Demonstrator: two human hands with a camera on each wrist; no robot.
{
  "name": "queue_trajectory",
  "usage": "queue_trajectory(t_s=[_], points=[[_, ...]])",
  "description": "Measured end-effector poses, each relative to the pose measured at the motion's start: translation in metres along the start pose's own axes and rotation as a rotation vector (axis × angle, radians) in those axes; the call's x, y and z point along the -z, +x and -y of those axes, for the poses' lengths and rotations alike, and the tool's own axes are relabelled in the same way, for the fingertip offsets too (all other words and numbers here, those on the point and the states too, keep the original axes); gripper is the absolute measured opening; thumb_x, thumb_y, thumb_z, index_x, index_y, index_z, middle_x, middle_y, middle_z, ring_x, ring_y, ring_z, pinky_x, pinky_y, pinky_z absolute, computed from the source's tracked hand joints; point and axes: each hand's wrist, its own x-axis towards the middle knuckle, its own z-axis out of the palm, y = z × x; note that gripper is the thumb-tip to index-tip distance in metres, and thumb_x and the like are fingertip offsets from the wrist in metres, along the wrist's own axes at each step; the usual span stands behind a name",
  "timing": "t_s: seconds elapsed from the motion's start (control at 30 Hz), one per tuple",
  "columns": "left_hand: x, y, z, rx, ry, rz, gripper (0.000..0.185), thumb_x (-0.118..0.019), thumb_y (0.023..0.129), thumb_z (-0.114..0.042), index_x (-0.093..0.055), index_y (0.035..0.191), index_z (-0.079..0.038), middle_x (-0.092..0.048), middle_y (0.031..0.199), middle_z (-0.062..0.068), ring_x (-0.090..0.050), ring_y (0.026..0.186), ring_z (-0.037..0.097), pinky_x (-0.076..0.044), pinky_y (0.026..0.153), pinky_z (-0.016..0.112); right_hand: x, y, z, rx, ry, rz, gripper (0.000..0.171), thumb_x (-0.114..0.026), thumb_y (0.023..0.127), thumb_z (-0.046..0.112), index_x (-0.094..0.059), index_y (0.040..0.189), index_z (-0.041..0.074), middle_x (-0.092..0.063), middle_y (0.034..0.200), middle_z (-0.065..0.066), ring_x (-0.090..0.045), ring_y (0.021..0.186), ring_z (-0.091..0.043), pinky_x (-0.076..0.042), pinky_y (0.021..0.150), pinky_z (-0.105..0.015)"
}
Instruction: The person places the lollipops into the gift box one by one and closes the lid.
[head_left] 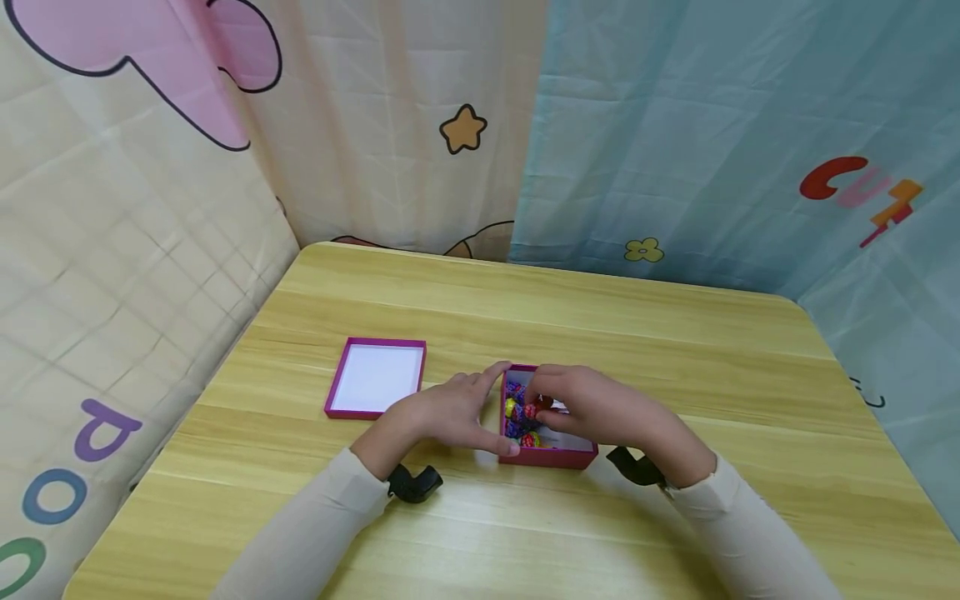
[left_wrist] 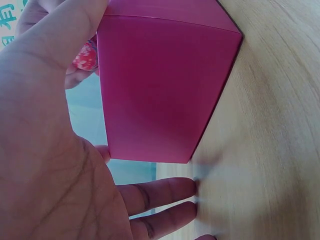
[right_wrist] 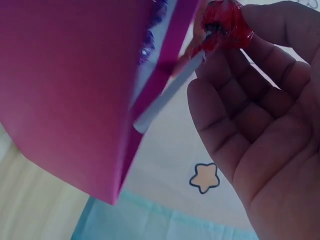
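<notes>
Magenta box (head_left: 551, 454) braced by flat left hand (head_left: 450, 412); right hand (head_left: 592, 408) pinches a half-hidden red lollipop (right_wrist: 222, 25).

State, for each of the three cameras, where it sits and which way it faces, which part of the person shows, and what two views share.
Head: looks forward and down at the table, both sleeved arms, the box and its lid.
Left wrist: beside the left hand, facing the box's outer wall.
Right wrist: below the right hand, looking up at the red lollipop it pinches.
Shared: all three show the box.
</notes>
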Motion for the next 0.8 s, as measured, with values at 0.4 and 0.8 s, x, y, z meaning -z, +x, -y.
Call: queue_trajectory(t_s=[0.4,0.8], points=[[0.000,-0.001,0.000,-0.002,0.011,0.006,0.119,-0.066,0.072,-0.080,-0.004,0.160,-0.030,-0.030,0.159,0.009,-0.028,0.144,0.032,-0.034,0.109,0.055,-0.016,0.005,-0.002,0.009,0.000,0.059,0.009,-0.071,0.092,0.015,-0.067,0.101,0.016,-0.057,0.094,0.010,-0.054,0.088,-0.011,-0.050,0.074,-0.023],[-0.001,-0.001,0.000,-0.012,0.025,-0.004,0.119,-0.066,0.072,-0.079,-0.004,0.160,-0.028,-0.032,0.158,0.009,-0.031,0.143,0.031,-0.036,0.108,0.052,-0.022,0.008,-0.004,0.070,-0.043,0.086,0.006,-0.071,0.093,0.015,-0.068,0.099,0.015,-0.058,0.090,0.011,-0.053,0.085,-0.008,-0.049,0.076,-0.024]])
